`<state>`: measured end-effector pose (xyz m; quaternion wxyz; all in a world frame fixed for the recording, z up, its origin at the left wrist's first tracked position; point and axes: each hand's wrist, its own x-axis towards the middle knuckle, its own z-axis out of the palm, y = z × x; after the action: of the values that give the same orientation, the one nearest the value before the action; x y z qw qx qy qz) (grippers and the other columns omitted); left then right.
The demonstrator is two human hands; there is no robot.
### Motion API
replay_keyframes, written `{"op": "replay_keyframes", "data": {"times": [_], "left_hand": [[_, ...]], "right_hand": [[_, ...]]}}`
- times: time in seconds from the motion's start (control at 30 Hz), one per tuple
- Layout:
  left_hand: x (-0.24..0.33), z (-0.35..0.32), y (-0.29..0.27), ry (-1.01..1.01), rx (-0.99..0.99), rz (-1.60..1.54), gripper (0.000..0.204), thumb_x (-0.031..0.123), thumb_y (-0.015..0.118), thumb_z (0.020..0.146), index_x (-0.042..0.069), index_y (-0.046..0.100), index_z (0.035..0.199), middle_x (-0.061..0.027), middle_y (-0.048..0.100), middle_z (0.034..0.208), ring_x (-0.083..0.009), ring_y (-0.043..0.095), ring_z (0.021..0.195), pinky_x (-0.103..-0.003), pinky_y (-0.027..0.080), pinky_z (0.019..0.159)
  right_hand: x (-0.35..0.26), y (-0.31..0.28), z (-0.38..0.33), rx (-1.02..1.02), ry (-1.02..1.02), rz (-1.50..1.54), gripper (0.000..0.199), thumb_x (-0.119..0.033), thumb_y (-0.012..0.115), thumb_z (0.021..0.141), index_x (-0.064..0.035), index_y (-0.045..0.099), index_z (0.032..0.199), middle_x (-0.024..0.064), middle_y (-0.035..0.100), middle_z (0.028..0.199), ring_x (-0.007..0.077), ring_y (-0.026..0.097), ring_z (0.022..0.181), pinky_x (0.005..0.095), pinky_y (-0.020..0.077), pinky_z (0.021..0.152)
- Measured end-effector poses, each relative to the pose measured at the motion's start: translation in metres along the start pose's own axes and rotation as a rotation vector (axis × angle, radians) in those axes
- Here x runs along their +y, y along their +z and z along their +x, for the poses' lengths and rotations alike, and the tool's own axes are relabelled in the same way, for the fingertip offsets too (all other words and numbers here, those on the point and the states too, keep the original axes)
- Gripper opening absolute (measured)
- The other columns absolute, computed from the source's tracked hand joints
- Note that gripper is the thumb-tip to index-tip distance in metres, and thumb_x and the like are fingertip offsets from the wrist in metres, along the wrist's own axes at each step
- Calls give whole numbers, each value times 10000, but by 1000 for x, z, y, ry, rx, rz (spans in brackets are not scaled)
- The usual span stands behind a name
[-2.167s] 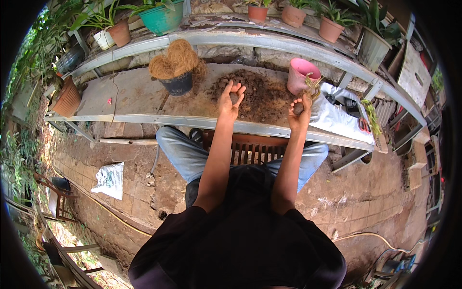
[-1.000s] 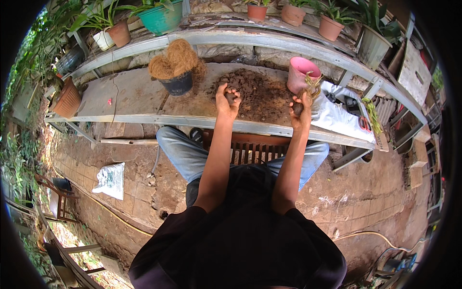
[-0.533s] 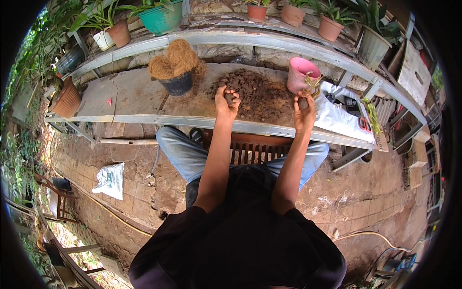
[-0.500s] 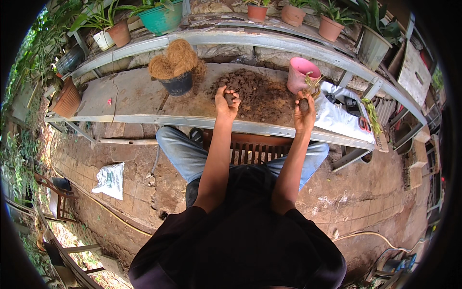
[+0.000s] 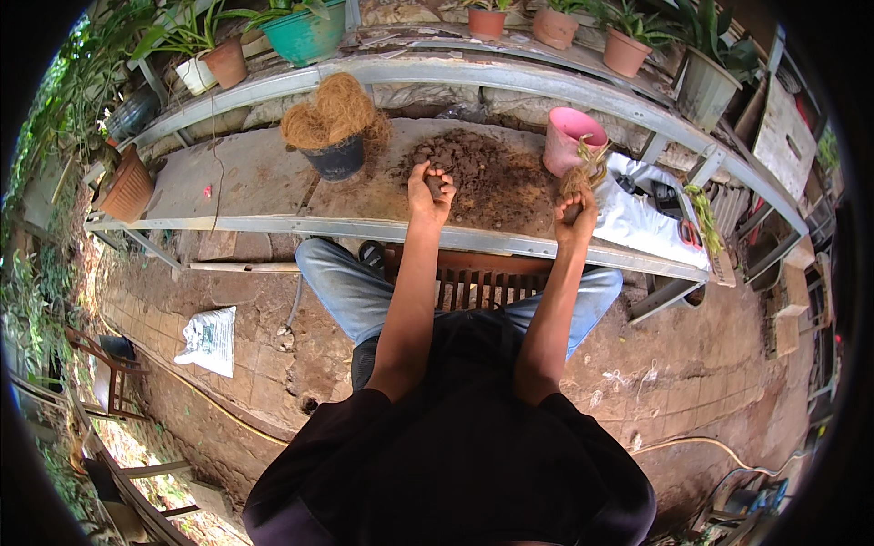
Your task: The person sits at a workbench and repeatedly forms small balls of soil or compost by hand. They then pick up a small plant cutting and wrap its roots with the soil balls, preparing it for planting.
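Against the frame from two seconds ago, the left hand (image 5: 428,189), then spread open over the heap of dark brown loose soil (image 5: 487,177) on the grey weathered bench top (image 5: 246,177), has curled into a cupped, half-closed grip on a small brown clod of that soil (image 5: 435,185), lifted just clear of the heap. The right hand (image 5: 575,211) stays fisted around a dry straw-coloured rooted plant (image 5: 590,162), held just beside the pink plastic pot (image 5: 569,138), its position nearly unchanged. I read this as soil being gathered by hand while the plant waits at the pot; the black pot heaped with tan coir fibre (image 5: 332,127) stands untouched to the left of the heap.
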<state>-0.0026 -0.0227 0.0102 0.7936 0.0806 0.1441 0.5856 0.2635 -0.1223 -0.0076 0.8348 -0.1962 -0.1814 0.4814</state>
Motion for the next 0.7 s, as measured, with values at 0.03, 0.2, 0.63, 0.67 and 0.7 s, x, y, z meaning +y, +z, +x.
{"op": "replay_keyframes", "data": {"times": [0.03, 0.2, 0.63, 0.67, 0.7], "left_hand": [[1, 0, -1, 5, 2, -2, 285, 198, 524, 957, 119, 486, 685, 8, 529, 684, -121, 531, 624, -238, 421, 479], [-1, -1, 2, 8, 7, 7, 283, 198, 521, 960, 115, 485, 691, 6, 526, 686, -121, 529, 623, -236, 418, 481], [-1, 1, 0, -11, -11, 1, 300, 209, 520, 962, 105, 480, 683, -3, 535, 705, -121, 528, 630, -239, 421, 475], [-1, 1, -1, -6, -6, -6, 299, 204, 518, 960, 98, 485, 683, -10, 539, 709, -128, 533, 636, -241, 425, 483], [0, 1, -2, 1, -1, -13, 298, 200, 517, 958, 91, 489, 682, -17, 542, 712, -136, 538, 642, -242, 429, 491]], "right_hand": [[3, 17, -6, 46, -46, 4, 118, -119, 606, 857, -100, 525, 774, 49, 611, 736, 164, 532, 573, 257, 418, 474], [9, 34, -9, 80, -253, -68, 235, -266, 572, 932, -45, 631, 987, 107, 680, 904, 191, 600, 706, 287, 517, 627], [2, -19, 4, 103, -44, -19, 219, -154, 622, 857, -106, 477, 700, 45, 533, 617, 186, 515, 493, 275, 398, 431], [5, -13, 5, 226, -77, -109, 184, -138, 626, 854, -94, 498, 730, 43, 534, 610, 179, 511, 492, 274, 398, 421], [8, -3, 3, 349, -108, -198, 149, -121, 630, 852, -83, 519, 760, 41, 534, 603, 172, 507, 490, 274, 398, 410]]}}
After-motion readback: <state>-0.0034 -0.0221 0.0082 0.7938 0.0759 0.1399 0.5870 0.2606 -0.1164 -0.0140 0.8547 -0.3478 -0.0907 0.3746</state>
